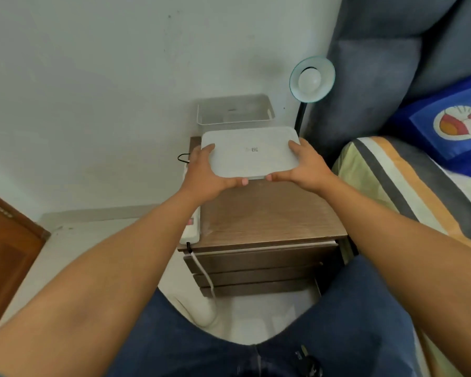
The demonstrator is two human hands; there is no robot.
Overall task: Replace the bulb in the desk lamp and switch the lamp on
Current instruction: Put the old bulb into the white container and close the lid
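A desk lamp with a pale green shade [326, 67] stands at the back right of the nightstand on a black stem [300, 115]. A white bulb [309, 80] sits in the shade, unlit, facing me. A white plastic box [234, 113] stands open against the wall. Its flat white lid [250, 151] is held just in front of the box, above the nightstand. My left hand [207, 174] grips the lid's left edge and my right hand [303, 165] grips its right edge, thumbs on the near rim. What lies inside the box is unclear.
The wooden nightstand [267, 216] has drawers below. A white power strip [191, 227] with a red switch lies along its left edge, its cable hanging down. A grey headboard [378, 77] and a bed with striped bedding [408, 186] are to the right, a wooden door [6, 240] at left.
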